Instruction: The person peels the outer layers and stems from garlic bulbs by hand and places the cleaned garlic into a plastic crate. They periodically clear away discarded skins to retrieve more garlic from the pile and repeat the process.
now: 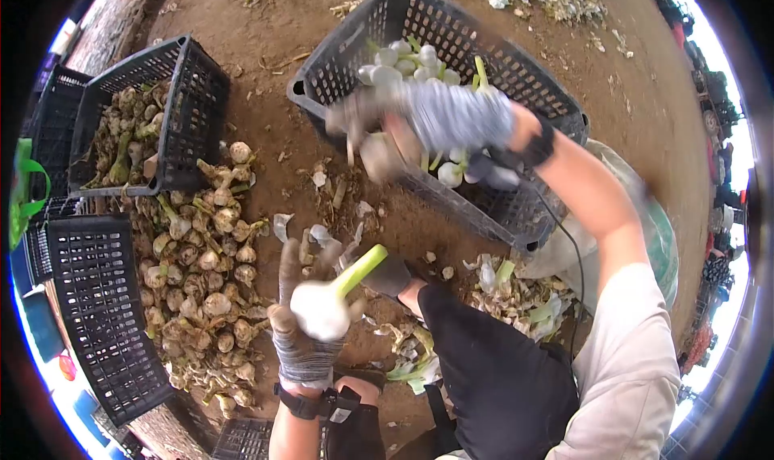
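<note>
My left hand [310, 343], in a soiled grey glove, holds a white, cleaned garlic bulb [318, 308] with a short green stem pointing up and right. My right hand [427, 117], also gloved, is smeared by motion over the near-left side of a black plastic crate [516, 53]. A blurred brownish round shape [380, 158] shows just below its fingers; whether it is gripped cannot be made out. Several white garlic bulbs [403, 61] lie inside that crate, partly behind the right hand. A dark grey object [493, 172] sits beside them, near a thin black cord [576, 258].
On the left, unpeeled garlic bulbs [205, 283] are heaped on the dirt floor. Beyond stands a black crate [193, 97] of dirty garlic, with another black crate [105, 307] nearer. Peelings [524, 299] lie by my legs, and a whitish sack [645, 218] stands at right.
</note>
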The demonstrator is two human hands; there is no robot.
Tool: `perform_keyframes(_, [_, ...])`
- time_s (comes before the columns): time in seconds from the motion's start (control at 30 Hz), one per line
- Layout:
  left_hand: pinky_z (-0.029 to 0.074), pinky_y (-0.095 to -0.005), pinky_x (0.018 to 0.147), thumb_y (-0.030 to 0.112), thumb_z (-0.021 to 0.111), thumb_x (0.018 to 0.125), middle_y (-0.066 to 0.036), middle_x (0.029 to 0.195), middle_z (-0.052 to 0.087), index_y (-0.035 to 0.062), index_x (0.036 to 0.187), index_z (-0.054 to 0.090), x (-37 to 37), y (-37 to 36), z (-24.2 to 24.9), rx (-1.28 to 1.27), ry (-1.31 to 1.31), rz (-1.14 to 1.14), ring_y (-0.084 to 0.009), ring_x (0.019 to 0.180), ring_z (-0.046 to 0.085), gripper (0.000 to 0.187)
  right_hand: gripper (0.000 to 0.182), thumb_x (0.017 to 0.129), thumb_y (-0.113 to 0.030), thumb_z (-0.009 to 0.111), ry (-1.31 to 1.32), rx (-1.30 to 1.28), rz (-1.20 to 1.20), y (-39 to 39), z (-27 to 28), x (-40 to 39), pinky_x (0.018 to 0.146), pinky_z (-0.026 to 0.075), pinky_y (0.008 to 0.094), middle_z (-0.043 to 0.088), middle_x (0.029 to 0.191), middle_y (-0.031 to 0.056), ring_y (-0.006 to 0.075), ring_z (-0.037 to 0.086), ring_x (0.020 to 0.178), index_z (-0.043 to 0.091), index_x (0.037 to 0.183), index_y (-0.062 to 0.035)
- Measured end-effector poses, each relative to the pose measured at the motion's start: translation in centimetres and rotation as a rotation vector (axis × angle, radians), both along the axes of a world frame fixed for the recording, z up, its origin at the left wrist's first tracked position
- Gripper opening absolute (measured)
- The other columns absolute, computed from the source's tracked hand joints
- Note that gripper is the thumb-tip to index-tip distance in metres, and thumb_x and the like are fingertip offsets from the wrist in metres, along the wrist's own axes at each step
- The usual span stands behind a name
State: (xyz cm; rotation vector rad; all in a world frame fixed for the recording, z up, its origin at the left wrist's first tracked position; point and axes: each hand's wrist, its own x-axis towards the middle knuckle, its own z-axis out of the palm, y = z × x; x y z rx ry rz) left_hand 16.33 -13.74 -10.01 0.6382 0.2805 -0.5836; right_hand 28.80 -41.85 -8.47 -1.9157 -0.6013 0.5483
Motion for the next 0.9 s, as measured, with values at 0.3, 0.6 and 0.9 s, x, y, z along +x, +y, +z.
perform_keyframes(0.3, [0.055,-0.0379,0.064,0.019,0.062,0.077,-0.015,0.119,0.053,0.0088,0.123,0.049,-1.4,3.0,-3.0,-0.038,0.208,-0.013,-0.0265,0.09,0.06,0.05,0.019,0.074,-0.014,0.064,-0.727,-1.064,-0.22,-4.0,-22.7,11.8,0.069,0.052,0.0388,0.066,0.081,0.0166,0.0303,0.065,0.075,0.066,0.092,-0.0066])
perform_keyframes(0.6, [0.055,-0.0345,0.063,0.027,0.07,0.069,-0.016,0.104,0.055,0.0044,0.129,0.038,-1.1,2.9,-3.1,0.273,-0.007,-0.088,-0.0241,0.074,0.061,0.071,0.055,0.078,-0.043,0.068,0.152,0.19,-0.491,-0.3,-0.3,1.9,0.071,0.053,0.0287,0.064,0.092,0.0076,0.0182,0.063,0.076,0.055,0.114,-0.0038])
perform_keyframes(0.9, [0.057,-0.0366,0.058,0.027,0.071,0.073,-0.025,0.127,0.042,0.0225,0.131,0.04,-0.6,3.2,-3.4,-0.003,0.154,0.092,-0.0312,0.089,0.058,0.067,0.04,0.087,-0.022,0.056,0.238,-0.199,-0.087,-1.7,-1.2,1.1,0.062,0.048,0.0254,0.063,0.1,0.0056,0.0124,0.061,0.078,0.051,0.124,-0.006])
